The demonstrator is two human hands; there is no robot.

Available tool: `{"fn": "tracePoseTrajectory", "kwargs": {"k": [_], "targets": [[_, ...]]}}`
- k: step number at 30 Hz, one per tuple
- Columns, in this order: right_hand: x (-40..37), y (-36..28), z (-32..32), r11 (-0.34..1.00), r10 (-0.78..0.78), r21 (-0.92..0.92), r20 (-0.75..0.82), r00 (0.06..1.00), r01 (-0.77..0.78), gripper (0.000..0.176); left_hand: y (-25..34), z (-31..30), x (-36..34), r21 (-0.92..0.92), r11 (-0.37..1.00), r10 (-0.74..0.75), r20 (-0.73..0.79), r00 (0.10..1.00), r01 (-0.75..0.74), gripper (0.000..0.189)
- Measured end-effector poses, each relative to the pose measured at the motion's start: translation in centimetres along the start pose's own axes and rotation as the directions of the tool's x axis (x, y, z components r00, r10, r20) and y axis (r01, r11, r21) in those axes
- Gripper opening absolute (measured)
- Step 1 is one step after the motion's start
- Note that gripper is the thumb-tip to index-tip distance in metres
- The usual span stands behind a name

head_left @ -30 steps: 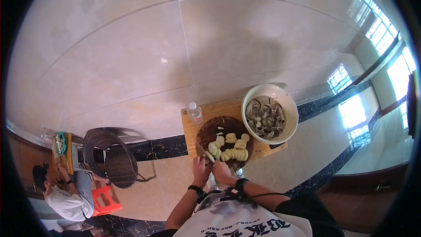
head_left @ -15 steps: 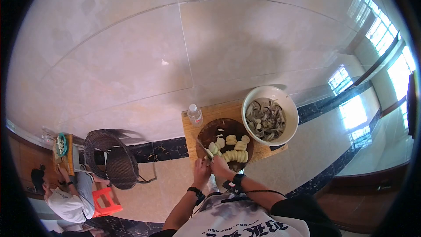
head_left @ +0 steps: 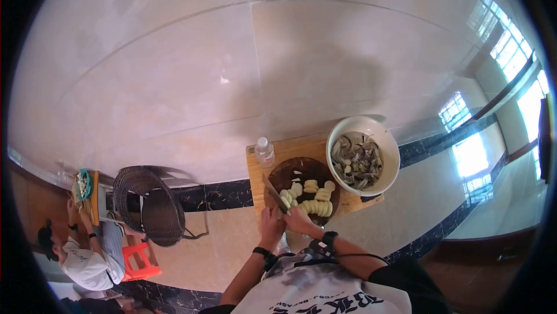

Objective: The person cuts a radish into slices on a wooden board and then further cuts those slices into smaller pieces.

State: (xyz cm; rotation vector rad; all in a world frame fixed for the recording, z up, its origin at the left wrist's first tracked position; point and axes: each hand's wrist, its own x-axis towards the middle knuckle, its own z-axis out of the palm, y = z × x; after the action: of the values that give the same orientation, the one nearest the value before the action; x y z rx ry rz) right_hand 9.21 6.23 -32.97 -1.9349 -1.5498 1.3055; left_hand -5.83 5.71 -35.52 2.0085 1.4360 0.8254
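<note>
A knife slants over the dark round cutting board, its blade pointing up and left. My right hand is closed at its lower end. Just left of it, at the board's near edge, my left hand has its fingers drawn together beside the blade; what they hold is hidden. Pale round slices lie in a curved row right of the knife, with more slices above them.
The board rests on a wooden table. A clear bottle stands behind it, and a white bowl of sliced pieces in liquid is at right. Further left are a wicker chair and a seated person on a red stool.
The knife blade shows more fully, slanting up and left. The whole view has shifted slightly. The seated person's hands have moved up toward the teal container.
</note>
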Motion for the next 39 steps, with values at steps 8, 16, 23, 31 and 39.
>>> {"fn": "tracePoseTrajectory", "kwargs": {"k": [8, 16, 23, 31, 39], "targets": [[-0.6, 0.8, -2.7, 0.993, 0.023, 0.115, 0.044, 0.999, -0.028, 0.053, 0.7, 0.3, 1.1, -0.012, 0.999, 0.044, 0.031, 0.999, -0.044, 0.056], [-2.6, -0.7, -5.6, 0.625, 0.154, 0.721, 0.262, 0.953, -0.299, 0.034, 1.4, -0.3, 2.0, 0.032, 0.995, 0.093, 0.008, 0.996, -0.093, 0.053], [-4.0, -1.2, -6.8, 0.545, 0.129, 0.793, 0.242, 0.962, -0.273, 0.061, 2.4, -1.1, 2.5, 0.009, 0.987, 0.163, 0.03, 0.986, -0.163, 0.047], [-3.7, -0.4, -6.9, 0.563, 0.073, 0.786, 0.261, 0.963, -0.256, 0.051, 2.5, 0.2, 3.4, -0.011, 0.986, 0.166, 0.034, 0.986, -0.166, 0.05], [-4.1, -0.7, -7.4, 0.753, 0.04, 0.652, 0.085, 0.996, -0.086, 0.051, 0.7, 0.6, 2.9, -0.043, 0.994, 0.096, -0.03, 0.995, -0.097, 0.052]]}}
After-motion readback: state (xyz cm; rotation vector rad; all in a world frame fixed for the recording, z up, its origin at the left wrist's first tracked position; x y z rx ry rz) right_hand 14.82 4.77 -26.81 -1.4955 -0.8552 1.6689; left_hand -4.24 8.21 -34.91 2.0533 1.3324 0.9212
